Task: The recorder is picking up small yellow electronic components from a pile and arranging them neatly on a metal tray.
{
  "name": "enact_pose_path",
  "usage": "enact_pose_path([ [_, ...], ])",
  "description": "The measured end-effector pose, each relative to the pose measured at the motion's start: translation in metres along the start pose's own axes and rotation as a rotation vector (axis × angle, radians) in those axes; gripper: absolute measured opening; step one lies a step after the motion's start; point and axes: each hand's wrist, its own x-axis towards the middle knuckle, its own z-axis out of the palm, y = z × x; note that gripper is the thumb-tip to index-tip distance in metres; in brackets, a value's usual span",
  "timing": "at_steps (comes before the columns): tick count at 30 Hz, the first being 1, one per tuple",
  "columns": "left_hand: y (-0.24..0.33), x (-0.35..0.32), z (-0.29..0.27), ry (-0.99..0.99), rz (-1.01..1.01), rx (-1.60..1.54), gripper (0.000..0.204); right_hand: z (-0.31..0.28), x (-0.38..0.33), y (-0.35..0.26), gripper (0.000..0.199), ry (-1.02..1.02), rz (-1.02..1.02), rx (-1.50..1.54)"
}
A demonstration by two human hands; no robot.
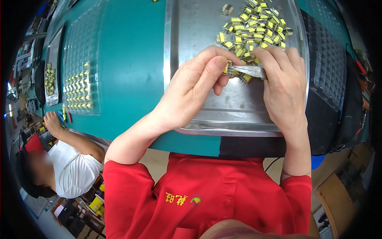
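Observation:
Between the thumb and fingers of my left hand [190, 85] is a small yellow-wrapped transformer [227, 68] with metal pins. My right hand [285, 88] grips a pair of long-nose pliers [251, 70]; their handles are hidden in the palm. The tips of the pliers meet the pin side of the transformer, though whether they pinch a pin I cannot tell. Both hands are above a shallow metal tray [234, 126]. Just beyond my fingers, a heap of similar yellow transformers [258, 30] lies loose in the tray.
On the green mat [131, 67] at left is a clear blister tray [81, 47], partly filled with yellow parts. Farther left stands a narrow metal tray [51, 79]. A co-worker in a white shirt [75, 169] sits there. Right of my tray lies another clear blister tray [328, 67].

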Motion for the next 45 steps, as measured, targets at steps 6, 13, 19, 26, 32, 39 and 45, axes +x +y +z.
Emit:
enact_pose_path([
  [6,0.0,-0.001,-0.001,0.0,0.008,-0.009,0.046,0.001,0.0,0.0,0.042,-0.012,0.003,0.029],
  [13,-0.001,0.0,-0.003,-0.001,-0.033,-0.092,0.045,-0.004,0.0,0.006,0.044,-0.006,0.019,-0.024],
  [19,-0.002,0.001,-0.002,-0.009,-0.04,-0.105,0.046,-0.002,-0.001,0.003,0.045,-0.012,0.012,-0.03],
  [26,-0.002,0.002,0.0,-0.014,-0.021,-0.081,0.045,-0.003,-0.002,0.0,0.044,-0.015,-0.003,-0.059],
  [32,-0.002,0.002,-0.001,-0.016,-0.036,-0.066,0.045,-0.003,-0.002,-0.001,0.041,-0.005,-0.017,-0.093],
  [39,-0.004,0.001,-0.001,-0.024,-0.031,-0.074,0.045,-0.002,-0.001,0.001,0.039,0.006,-0.028,-0.107],
  [45,-0.007,0.005,-0.006,-0.043,-0.077,-0.252,0.043,-0.004,0.003,0.009,0.042,-0.007,0.007,0.006],
])
